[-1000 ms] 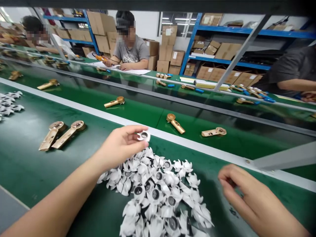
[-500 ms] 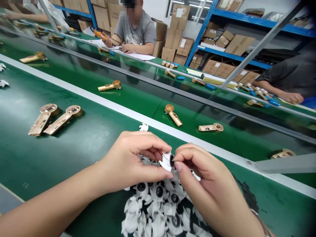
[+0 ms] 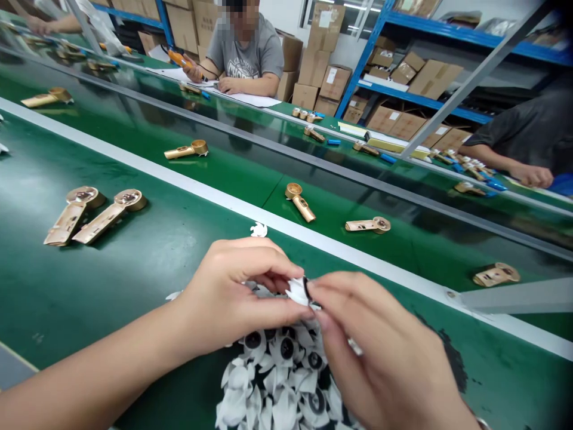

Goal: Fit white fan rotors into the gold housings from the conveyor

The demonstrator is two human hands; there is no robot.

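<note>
My left hand [image 3: 237,298] and my right hand [image 3: 380,352] meet above the belt, pinching a small white petalled part with a dark ring [image 3: 296,291] between their fingertips. Its ring faces my right hand, and the fingers hide part of it. Directly below my hands lies a heap of similar white parts [image 3: 277,376], partly covered by them. One loose white piece [image 3: 258,230] rests on the white belt rail [image 3: 188,185] beyond my left hand. Gold metal handle-shaped castings [image 3: 110,208] lie on the green belt [image 3: 89,280] to the left.
More gold castings [image 3: 298,202] lie on the belt beyond the rail. Across the belts, a person in a grey T-shirt [image 3: 242,51] holds an orange tool [image 3: 179,59]. Another person's arm [image 3: 514,167] reaches in at the right. Blue shelves [image 3: 425,60] hold cardboard boxes.
A second ago only my left hand held the white part; now both hands pinch it. The gold castings have shifted left in the view, and the heap sits lower.
</note>
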